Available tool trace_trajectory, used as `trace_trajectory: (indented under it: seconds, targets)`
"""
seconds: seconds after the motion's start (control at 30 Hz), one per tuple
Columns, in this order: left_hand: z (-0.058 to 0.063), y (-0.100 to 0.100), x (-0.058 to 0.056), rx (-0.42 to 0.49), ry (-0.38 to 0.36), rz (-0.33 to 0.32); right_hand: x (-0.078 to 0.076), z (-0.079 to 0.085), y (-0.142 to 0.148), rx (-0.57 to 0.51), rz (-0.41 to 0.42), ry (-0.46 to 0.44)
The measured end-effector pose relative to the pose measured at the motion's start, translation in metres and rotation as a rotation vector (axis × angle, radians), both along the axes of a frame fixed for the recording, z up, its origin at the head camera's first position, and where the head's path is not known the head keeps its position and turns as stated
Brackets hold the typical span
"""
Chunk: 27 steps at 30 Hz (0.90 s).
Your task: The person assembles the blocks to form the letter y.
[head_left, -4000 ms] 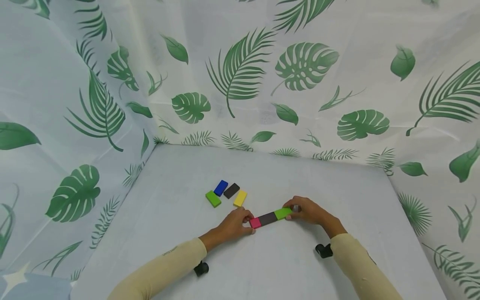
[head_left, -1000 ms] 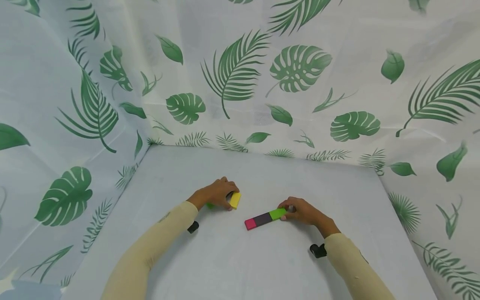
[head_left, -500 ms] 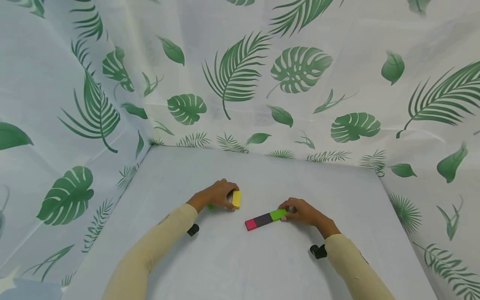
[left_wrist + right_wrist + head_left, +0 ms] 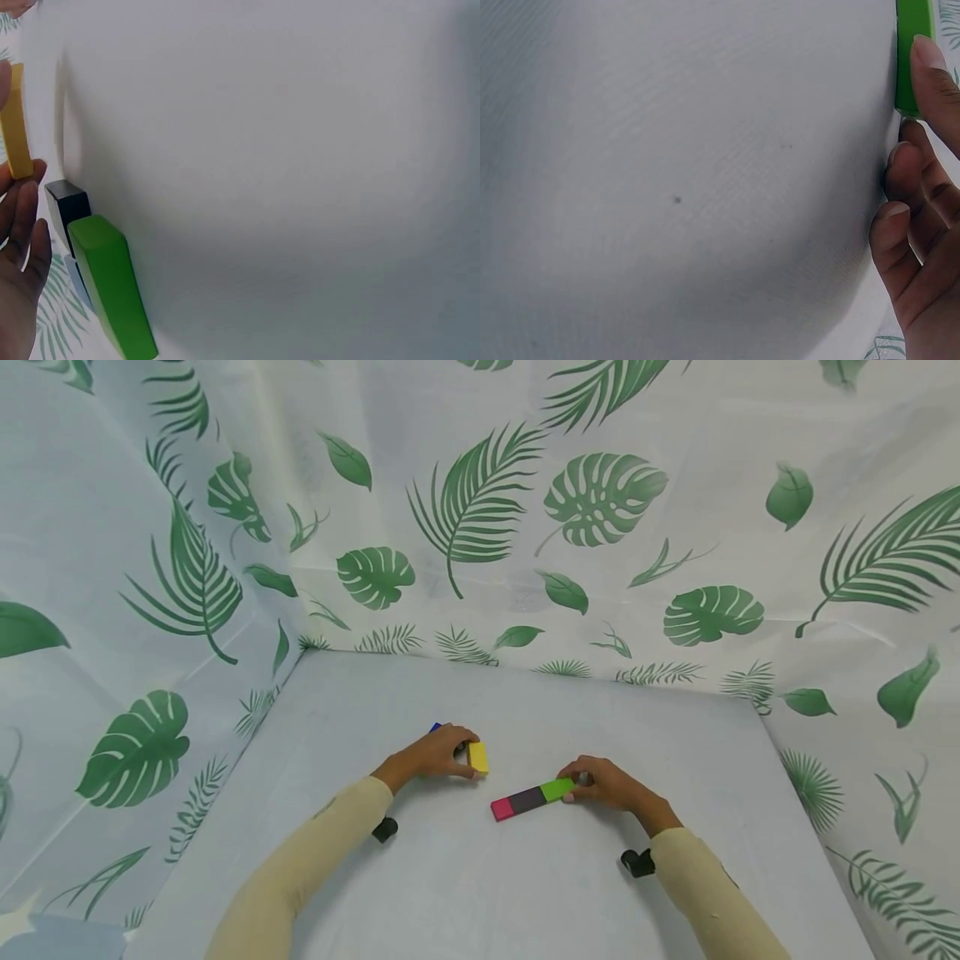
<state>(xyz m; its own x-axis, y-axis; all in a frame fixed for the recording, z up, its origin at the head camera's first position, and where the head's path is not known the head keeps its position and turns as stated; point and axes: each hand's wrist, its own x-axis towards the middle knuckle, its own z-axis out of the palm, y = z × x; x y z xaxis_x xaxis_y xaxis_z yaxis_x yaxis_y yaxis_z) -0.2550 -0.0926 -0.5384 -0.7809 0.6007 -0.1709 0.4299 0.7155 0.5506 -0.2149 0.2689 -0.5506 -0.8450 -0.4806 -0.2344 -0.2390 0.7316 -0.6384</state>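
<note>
In the head view my left hand (image 4: 441,752) pinches a yellow block (image 4: 477,758) between thumb and fingertips. Under and behind that hand are other blocks: a blue block (image 4: 436,727) shows only a corner, while a green block (image 4: 112,285) and a black block (image 4: 69,199) show in the left wrist view. To the right lies a slanted row of touching blocks, pink (image 4: 503,809), dark grey (image 4: 527,798) and bright green (image 4: 557,789). My right hand (image 4: 606,783) grips the bright green end with thumb and fingers.
A pale table (image 4: 480,893) carries everything. Leaf-printed white sheeting (image 4: 480,510) rises behind it and along both sides. Black wrist cameras (image 4: 386,829) hang below both forearms.
Four seconds ago my left hand was at the row's pink end; it has since gone to the loose blocks and taken the yellow one, now shifting it slightly right. My right hand stays put.
</note>
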Motion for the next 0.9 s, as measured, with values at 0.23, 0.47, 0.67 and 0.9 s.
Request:
trace_trajectory:
  seconds: [0.23,0.47,0.67,0.9]
  targets:
    - [-0.007,0.0,0.005,0.083,0.012,0.043,-0.001,-0.001,0.002,0.001,0.019,0.014]
    - [-0.007,0.003,0.013,0.158,0.004,0.086,0.0,0.0,0.001,-0.006,0.017,0.01]
    - [-0.007,0.006,0.018,0.161,-0.015,0.117,0.0,0.001,0.001,-0.008,0.012,0.01]
    - [-0.013,0.005,0.02,0.179,0.029,0.103,0.0,0.0,0.001,-0.011,0.022,0.019]
